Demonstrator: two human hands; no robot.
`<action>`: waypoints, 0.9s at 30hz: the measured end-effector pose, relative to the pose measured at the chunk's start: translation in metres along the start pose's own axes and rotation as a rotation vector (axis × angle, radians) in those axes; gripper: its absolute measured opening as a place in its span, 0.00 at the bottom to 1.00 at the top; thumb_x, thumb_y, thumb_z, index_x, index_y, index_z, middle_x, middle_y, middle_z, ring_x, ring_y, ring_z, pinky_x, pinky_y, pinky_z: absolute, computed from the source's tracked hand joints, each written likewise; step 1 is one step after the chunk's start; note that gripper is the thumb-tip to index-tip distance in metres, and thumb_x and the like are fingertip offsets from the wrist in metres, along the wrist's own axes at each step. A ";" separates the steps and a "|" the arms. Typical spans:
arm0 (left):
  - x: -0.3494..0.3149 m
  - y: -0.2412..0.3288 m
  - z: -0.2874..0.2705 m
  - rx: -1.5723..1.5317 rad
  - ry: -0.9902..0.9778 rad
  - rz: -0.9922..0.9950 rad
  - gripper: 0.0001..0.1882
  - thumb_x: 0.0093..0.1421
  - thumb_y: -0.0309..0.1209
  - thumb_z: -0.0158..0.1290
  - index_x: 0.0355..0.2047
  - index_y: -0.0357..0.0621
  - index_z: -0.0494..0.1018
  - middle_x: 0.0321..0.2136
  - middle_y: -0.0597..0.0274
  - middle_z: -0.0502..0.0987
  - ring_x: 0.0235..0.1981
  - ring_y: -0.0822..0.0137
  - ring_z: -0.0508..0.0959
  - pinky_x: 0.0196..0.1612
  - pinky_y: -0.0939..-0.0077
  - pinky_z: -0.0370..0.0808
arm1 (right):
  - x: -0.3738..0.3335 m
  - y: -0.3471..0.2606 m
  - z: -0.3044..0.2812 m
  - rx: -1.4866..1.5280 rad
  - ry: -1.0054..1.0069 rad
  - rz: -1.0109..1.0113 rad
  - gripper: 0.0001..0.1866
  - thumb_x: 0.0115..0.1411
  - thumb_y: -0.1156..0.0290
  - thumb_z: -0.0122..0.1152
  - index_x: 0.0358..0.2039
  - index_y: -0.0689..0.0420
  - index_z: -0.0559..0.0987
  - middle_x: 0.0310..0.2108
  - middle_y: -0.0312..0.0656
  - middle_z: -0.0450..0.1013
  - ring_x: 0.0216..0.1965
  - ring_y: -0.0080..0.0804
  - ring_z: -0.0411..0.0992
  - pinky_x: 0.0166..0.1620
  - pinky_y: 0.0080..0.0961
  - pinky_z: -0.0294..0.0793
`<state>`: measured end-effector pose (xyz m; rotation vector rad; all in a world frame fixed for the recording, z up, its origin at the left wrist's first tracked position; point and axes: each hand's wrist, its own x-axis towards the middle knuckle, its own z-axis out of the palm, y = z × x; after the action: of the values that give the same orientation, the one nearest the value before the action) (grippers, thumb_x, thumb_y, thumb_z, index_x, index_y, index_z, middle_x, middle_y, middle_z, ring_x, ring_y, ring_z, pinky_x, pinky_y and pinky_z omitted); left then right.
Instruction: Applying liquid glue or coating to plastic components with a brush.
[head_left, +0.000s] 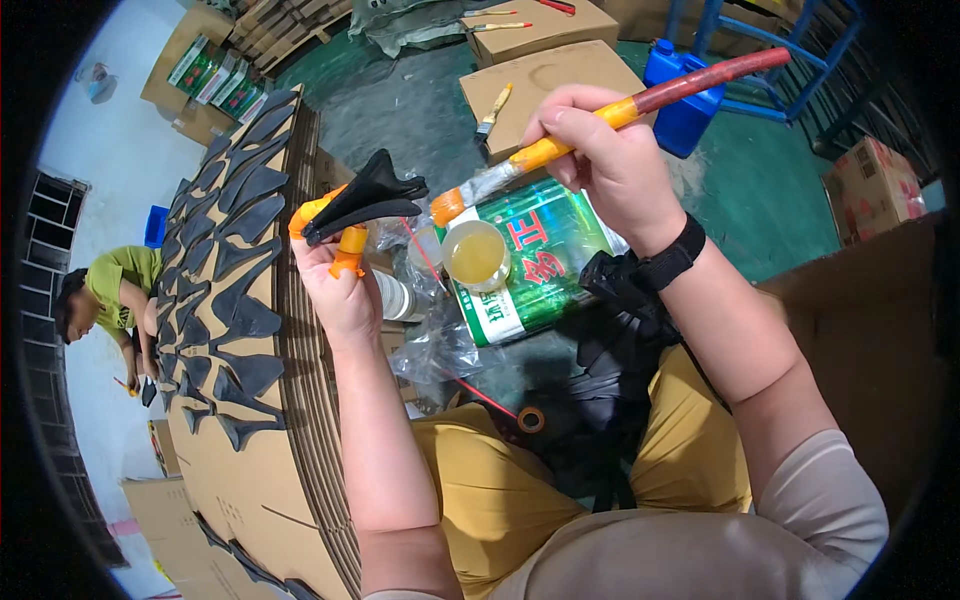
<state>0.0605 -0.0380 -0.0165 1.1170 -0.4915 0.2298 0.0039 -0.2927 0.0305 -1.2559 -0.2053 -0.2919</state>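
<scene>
My left hand grips a black folded piece with a pointed, wing-like shape. Orange coverings wrap the fingertips of that hand. In my right hand is a paintbrush with a red and yellow handle, its orange-tinged bristles pointing down left, a small gap from the black piece. Below the bristles stands a clear cup of yellowish liquid, on a green and white printed tin. A black band circles my right wrist.
At left, a cardboard stack carries several similar black pieces. Beyond it a person in a green shirt bends over the stack. Cardboard boxes, another brush and a blue jug lie ahead. A tape roll is near my lap.
</scene>
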 end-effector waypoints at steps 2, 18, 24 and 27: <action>-0.001 0.001 0.006 -0.017 -0.009 -0.032 0.22 0.54 0.16 0.46 0.50 0.42 0.62 0.45 0.60 0.71 0.45 0.69 0.72 0.38 0.87 0.72 | -0.001 0.000 0.003 0.010 -0.030 -0.041 0.10 0.57 0.66 0.52 0.26 0.59 0.76 0.19 0.32 0.69 0.16 0.13 0.61 0.19 0.10 0.56; -0.005 0.001 0.006 -0.054 -0.027 -0.059 0.21 0.56 0.17 0.45 0.50 0.43 0.63 0.47 0.59 0.70 0.44 0.71 0.72 0.32 0.90 0.72 | -0.002 0.003 0.012 0.014 -0.045 -0.042 0.10 0.58 0.67 0.51 0.26 0.58 0.76 0.20 0.33 0.70 0.16 0.13 0.61 0.19 0.11 0.57; -0.005 0.002 0.001 -0.249 -0.010 -0.030 0.18 0.56 0.17 0.45 0.48 0.42 0.64 0.46 0.56 0.71 0.49 0.63 0.71 0.57 0.66 0.63 | -0.001 0.010 0.011 0.124 0.000 0.016 0.10 0.58 0.68 0.51 0.25 0.60 0.75 0.21 0.34 0.71 0.17 0.13 0.62 0.20 0.10 0.60; -0.008 0.003 -0.001 -0.350 0.016 -0.040 0.17 0.57 0.17 0.44 0.47 0.43 0.65 0.45 0.57 0.71 0.47 0.63 0.71 0.58 0.66 0.62 | 0.001 0.018 0.014 0.225 0.022 0.001 0.11 0.58 0.67 0.51 0.23 0.59 0.76 0.18 0.31 0.68 0.16 0.13 0.62 0.18 0.11 0.60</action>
<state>0.0525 -0.0351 -0.0185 0.7815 -0.4735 0.1120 0.0106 -0.2740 0.0188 -1.0297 -0.2123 -0.2737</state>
